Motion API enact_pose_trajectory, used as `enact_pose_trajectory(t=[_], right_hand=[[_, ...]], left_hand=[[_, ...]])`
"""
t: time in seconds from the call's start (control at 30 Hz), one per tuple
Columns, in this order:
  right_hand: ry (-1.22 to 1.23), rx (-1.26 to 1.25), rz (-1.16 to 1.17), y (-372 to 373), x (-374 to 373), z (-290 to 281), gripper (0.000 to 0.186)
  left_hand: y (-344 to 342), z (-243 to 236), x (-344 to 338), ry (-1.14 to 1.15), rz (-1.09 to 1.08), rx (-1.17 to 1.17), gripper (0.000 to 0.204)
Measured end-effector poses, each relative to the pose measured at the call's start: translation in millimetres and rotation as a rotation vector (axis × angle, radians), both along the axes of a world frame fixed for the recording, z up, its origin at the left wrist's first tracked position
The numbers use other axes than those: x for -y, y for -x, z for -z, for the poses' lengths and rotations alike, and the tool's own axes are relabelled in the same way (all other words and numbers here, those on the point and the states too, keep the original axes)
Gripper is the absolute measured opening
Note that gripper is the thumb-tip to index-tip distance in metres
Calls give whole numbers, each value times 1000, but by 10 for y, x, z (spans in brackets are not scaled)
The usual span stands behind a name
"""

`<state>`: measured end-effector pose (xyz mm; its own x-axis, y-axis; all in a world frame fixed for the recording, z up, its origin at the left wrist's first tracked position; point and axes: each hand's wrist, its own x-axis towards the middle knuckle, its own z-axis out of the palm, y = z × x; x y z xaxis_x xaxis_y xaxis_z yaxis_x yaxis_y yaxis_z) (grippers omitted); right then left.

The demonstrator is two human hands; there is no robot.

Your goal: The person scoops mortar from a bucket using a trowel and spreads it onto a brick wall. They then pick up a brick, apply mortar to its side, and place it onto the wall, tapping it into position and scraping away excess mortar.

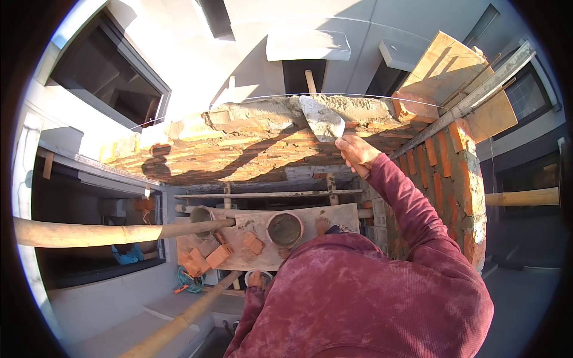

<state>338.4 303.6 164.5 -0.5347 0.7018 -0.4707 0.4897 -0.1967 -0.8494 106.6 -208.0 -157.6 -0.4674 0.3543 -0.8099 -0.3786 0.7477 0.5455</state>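
Observation:
My right hand is closed round a trowel, its blade smeared with grey mortar. The blade lies against the top of a brick wall, where a rough bed of wet mortar runs along the course. Low by my body, my left hand has its fingers curled beside a pale round rim; what they grip is unclear. On the board platform stands a bucket with grey mortar inside. Loose orange bricks lie left of it.
A taut string runs along the wall top. Bamboo poles cross at the left. Another bucket stands behind the bricks. At the right rise a second brick wall and a long straight bar. My bare foot is on the platform.

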Motion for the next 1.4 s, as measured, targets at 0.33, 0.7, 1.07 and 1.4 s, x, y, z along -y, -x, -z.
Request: enact_pose_trajectory(t=[0.33, 0.7, 1.07, 1.4], right_hand=[[-128, 63, -146, 59, 26, -106, 44], [-110, 197, 4, -648, -188, -283, 37], [-467, 285, -613, -618, 354, 892, 29], [-417, 368, -822, 478, 1454, 2858, 27]], left_hand=[[97, 254, 153, -72, -232, 15, 46], [-447, 351, 178, -84, -79, 1, 34], [-542, -6, 369, 18, -217, 68, 51], [155, 678, 711, 209, -701, 70, 51]])
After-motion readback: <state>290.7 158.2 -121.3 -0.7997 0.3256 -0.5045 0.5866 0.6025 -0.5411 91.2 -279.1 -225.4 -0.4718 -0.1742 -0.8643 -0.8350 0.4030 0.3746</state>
